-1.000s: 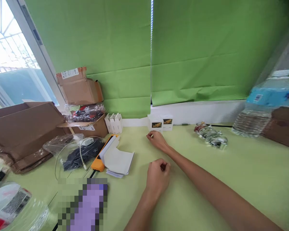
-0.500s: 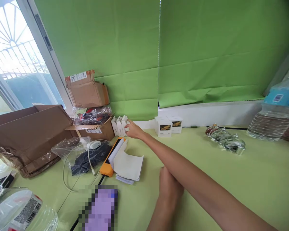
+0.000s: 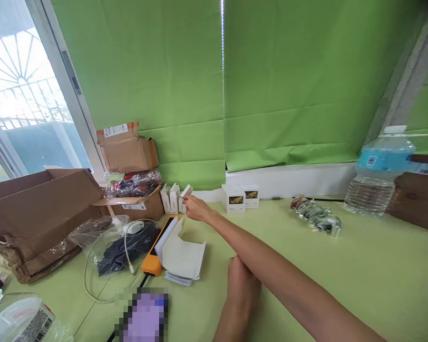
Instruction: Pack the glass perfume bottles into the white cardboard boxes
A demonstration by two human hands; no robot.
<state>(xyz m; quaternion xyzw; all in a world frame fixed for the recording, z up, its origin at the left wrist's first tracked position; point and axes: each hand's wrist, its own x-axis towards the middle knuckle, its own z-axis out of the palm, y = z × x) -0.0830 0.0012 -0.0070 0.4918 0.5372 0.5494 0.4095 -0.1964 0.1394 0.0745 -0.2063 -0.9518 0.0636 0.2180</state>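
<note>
My right hand [image 3: 196, 208] reaches to the back of the table with fingers pinched on a small white box [image 3: 186, 191], which leans to the right. Two similar slim white boxes [image 3: 170, 199] stand upright just left of it. My left hand [image 3: 241, 280] rests curled on the table beneath my right forearm; the forearm partly covers it, and what it may hold is hidden. Behind my right forearm, white boxes with dark picture labels [image 3: 235, 200] stand against the wall.
Cardboard boxes [image 3: 39, 209], a bagged dark item [image 3: 128, 247] with a white cable, an orange power strip [image 3: 151, 263], white papers [image 3: 183, 254] and a phone [image 3: 144, 316] lie left. At right are wrapped items [image 3: 316, 216] and a large water bottle [image 3: 374, 180].
The view has shifted, showing more of the right side. The white box at my right hand now leans right, apart from the other two, and my right fingers have closed on it.
</note>
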